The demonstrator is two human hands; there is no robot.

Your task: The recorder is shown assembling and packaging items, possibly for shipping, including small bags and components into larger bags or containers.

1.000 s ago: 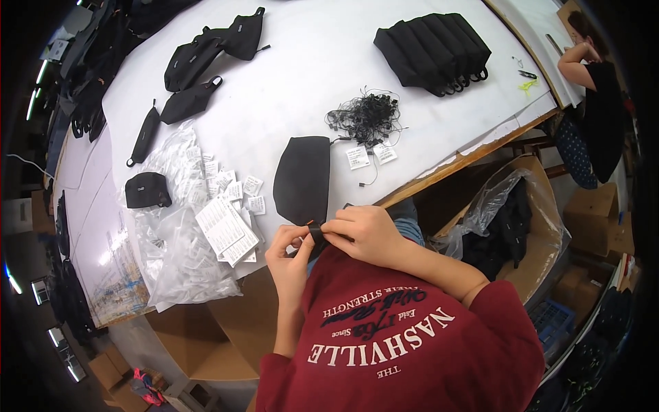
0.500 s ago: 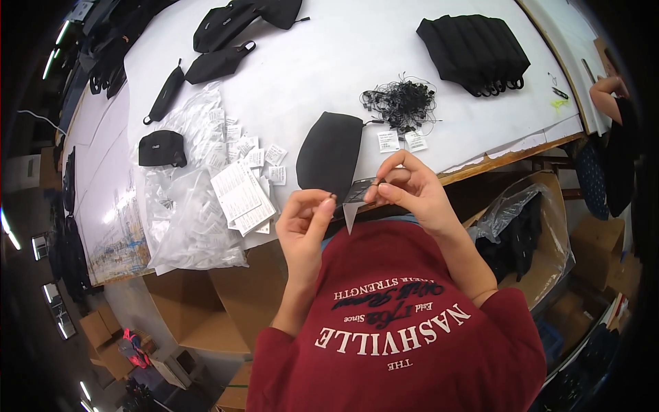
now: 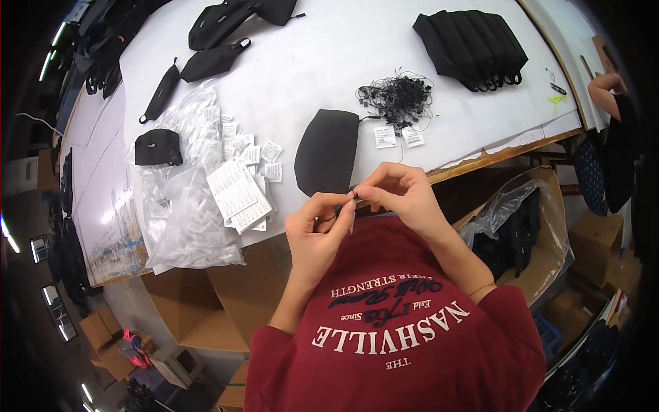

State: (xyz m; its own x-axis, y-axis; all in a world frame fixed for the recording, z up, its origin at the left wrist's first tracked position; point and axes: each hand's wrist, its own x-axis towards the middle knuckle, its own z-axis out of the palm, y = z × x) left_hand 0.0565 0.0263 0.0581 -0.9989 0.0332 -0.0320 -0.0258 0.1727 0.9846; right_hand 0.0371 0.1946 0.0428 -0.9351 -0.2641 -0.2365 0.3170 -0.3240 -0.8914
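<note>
My left hand (image 3: 319, 225) and my right hand (image 3: 399, 196) meet at the table's near edge, in front of a black fabric pouch (image 3: 326, 152). Both are closed in a pinch, fingertips almost touching over a small dark bit. Below them shows a thin pale edge of a folded card tag (image 3: 353, 224), seen nearly edge-on and mostly hidden by the fingers. What exactly my left fingertips grip is too small to make out. The pouch lies flat, its zip pull pointing toward a tangle of black tag strings (image 3: 398, 99). Two small white labels (image 3: 385, 136) lie beside the tangle.
Left on the table are clear plastic bags (image 3: 189, 226) of white labels, a stack of white printed cards (image 3: 237, 193) and a small black pouch (image 3: 158, 147). More black pouches (image 3: 216, 62) lie farther back, with a row (image 3: 470, 48) at right. Below right stands an open carton (image 3: 549, 237).
My hands have come together, the left moving right and the right moving slightly left. The card tag, plainly visible between them before, is now mostly covered by fingers.
</note>
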